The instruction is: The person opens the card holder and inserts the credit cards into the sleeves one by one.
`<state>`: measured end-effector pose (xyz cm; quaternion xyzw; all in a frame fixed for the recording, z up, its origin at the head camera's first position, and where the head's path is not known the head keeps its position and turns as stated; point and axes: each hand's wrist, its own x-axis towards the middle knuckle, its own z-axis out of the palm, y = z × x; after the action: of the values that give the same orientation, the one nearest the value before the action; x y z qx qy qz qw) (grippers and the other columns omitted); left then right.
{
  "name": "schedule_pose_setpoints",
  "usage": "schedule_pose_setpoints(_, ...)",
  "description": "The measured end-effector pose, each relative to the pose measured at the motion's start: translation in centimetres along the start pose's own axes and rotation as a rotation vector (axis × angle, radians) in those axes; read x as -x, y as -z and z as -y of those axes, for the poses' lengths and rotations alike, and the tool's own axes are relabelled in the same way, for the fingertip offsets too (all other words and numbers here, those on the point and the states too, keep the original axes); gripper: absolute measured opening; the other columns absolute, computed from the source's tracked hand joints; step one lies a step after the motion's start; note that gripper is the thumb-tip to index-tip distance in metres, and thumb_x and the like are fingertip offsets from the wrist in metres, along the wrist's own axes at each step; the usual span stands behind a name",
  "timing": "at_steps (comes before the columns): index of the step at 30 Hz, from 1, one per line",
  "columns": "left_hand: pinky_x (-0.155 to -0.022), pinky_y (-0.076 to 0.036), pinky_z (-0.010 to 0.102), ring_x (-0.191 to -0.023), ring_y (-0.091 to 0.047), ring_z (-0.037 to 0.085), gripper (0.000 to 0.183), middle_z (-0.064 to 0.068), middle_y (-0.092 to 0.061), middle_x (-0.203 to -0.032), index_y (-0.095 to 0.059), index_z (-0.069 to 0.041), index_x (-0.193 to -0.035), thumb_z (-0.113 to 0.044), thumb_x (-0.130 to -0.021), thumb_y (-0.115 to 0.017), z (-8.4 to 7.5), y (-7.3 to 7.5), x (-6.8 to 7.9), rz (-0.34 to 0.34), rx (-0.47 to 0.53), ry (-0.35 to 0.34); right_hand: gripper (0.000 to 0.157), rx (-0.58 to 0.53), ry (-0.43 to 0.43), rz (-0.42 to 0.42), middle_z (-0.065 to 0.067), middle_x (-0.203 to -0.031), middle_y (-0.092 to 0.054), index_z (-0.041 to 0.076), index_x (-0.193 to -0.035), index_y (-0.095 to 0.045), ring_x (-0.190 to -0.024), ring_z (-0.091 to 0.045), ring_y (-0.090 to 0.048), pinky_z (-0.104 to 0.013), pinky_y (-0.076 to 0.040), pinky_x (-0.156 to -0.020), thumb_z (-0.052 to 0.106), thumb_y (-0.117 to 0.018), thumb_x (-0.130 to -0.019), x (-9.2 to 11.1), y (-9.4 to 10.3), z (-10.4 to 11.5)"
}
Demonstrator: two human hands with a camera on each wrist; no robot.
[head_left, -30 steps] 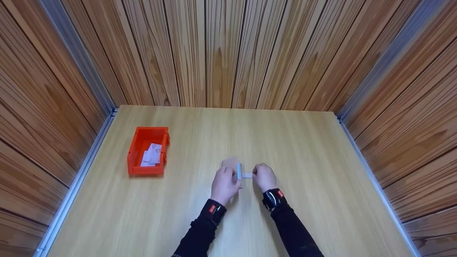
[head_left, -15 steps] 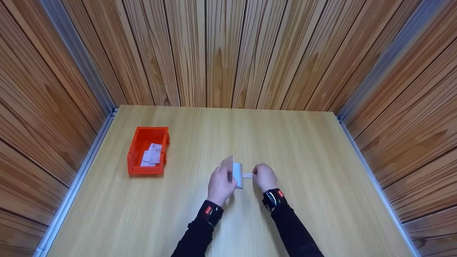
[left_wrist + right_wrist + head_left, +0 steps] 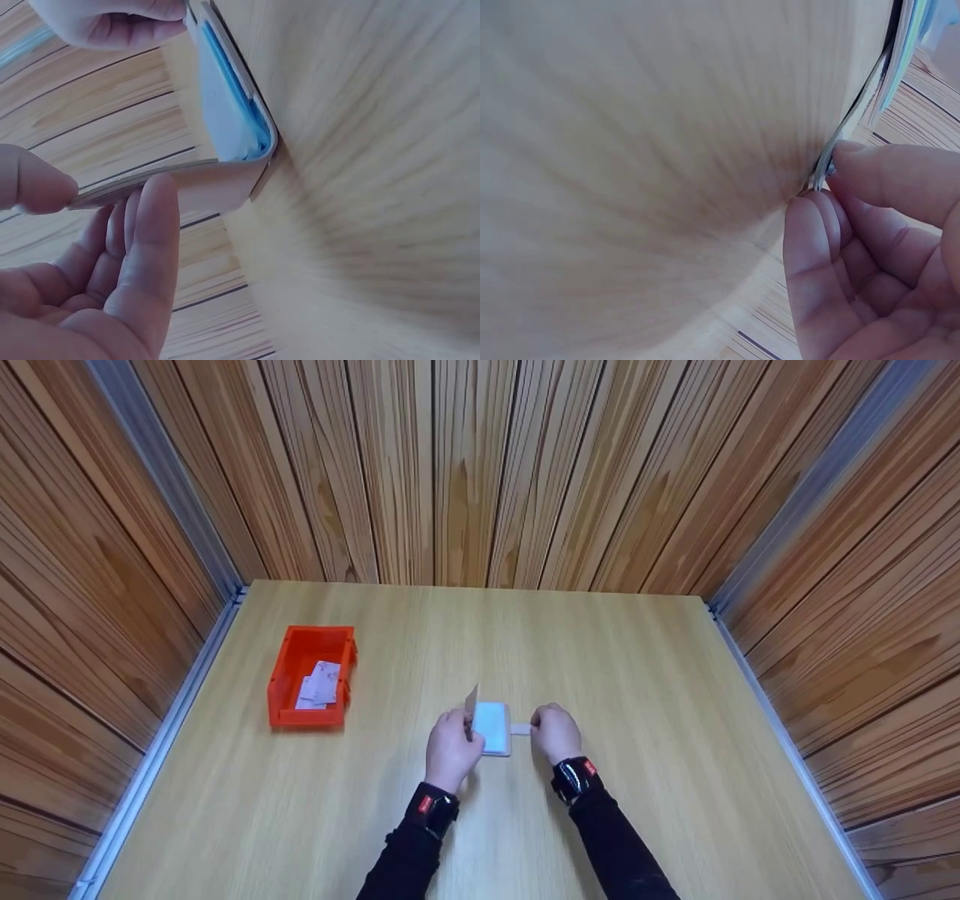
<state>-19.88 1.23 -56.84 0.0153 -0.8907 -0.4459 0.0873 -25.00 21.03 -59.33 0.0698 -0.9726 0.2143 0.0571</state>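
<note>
A small card holder (image 3: 492,729) with a pale pinkish-beige cover and light blue sleeves inside lies on the table between my hands. Its front cover (image 3: 199,186) stands raised, and my left hand (image 3: 452,750) pinches that cover's edge between thumb and fingers. From the holder's right side runs a narrow strap (image 3: 520,729). My right hand (image 3: 556,733) pinches the strap's end, thumb against fingertips, as the right wrist view shows. Blue sleeves (image 3: 229,105) show between the two covers in the left wrist view. The left fingers partly hide the holder's left side in the head view.
An orange-red bin (image 3: 306,718) stands on the left of the wooden table (image 3: 637,675). Inside it lie some white printed papers or cards (image 3: 322,684). Wood-plank walls (image 3: 465,472) with metal edge strips rise around the table's back and sides.
My left hand has moved left, swinging the card holder's cover up and open, so the blue sleeves show more widely. My right hand has stayed in place on the strap.
</note>
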Motion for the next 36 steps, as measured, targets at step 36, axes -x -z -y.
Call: schedule_pose_setpoints(36,-0.069,-0.045,0.037,-0.081,-0.054,0.024,0.019,0.006,-0.054,-0.083,-0.052,-0.007,-0.085,0.006,-0.074,-0.062,4.0,2.6,-0.4,-0.017,0.09,0.259,0.006,0.016,0.012,-0.012,-0.008,-0.078,-0.059,0.0,-0.076,-0.066,-0.074,-0.027,-0.059,-0.042,-0.049,-0.069,0.0,-0.071,-0.078,0.0,-0.1,0.0)
